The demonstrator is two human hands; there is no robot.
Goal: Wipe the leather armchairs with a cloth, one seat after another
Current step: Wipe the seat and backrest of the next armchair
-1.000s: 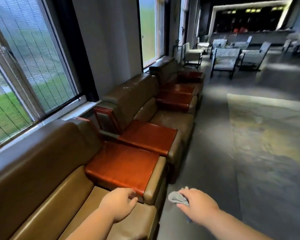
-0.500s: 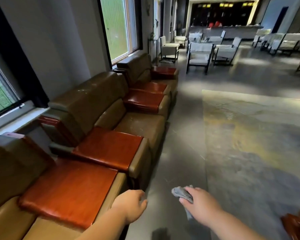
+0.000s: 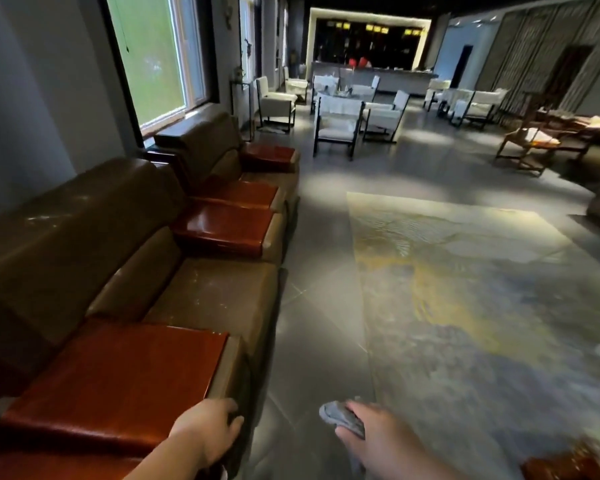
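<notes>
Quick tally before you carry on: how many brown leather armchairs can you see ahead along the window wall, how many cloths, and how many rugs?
Brown leather armchairs: 2, one near and one far
Grey cloth: 1, held in the right hand
Rug: 1
Total: 4

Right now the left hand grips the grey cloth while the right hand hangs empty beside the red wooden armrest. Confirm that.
Not right: the hands are swapped. The head view shows the right hand gripping the grey cloth over the floor, while the left hand, holding nothing, is at the front end of the red wooden armrest. The rest stands.
</notes>
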